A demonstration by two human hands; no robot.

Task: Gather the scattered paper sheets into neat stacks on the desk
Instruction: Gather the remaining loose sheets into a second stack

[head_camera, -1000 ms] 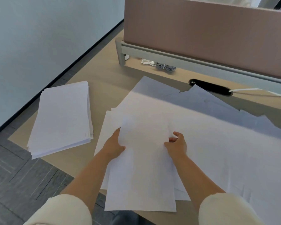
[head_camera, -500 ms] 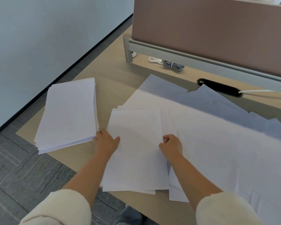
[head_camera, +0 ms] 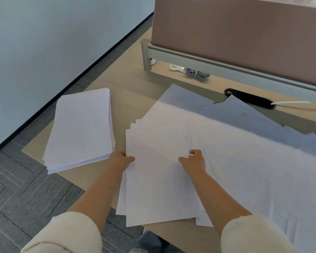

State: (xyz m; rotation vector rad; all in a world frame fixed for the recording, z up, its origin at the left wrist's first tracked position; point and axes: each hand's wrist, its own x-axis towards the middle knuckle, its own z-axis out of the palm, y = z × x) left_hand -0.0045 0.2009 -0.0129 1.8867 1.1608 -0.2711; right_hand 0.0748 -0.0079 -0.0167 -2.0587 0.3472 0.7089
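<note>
A small batch of white sheets (head_camera: 157,172) lies loosely squared at the near edge of the wooden desk (head_camera: 135,92). My left hand (head_camera: 121,160) grips the batch's left edge, thumb on top. My right hand (head_camera: 194,162) rests on the batch's right side with its fingers curled, pinching the paper. A thick, fairly neat stack of paper (head_camera: 81,128) sits at the desk's left corner, just left of my left hand. Many scattered sheets (head_camera: 254,152) overlap across the middle and right of the desk.
A brown partition panel (head_camera: 244,33) on a grey rail closes the desk's far side. Coiled white and grey cables (head_camera: 190,72) lie under it. A black cable port (head_camera: 250,99) with a white cord sits behind the scattered paper. Grey carpet floor and a wall lie to the left.
The batch was lowered flat onto the desk and slid slightly left toward the stack. Both hands moved down with it and the camera shifted a little.
</note>
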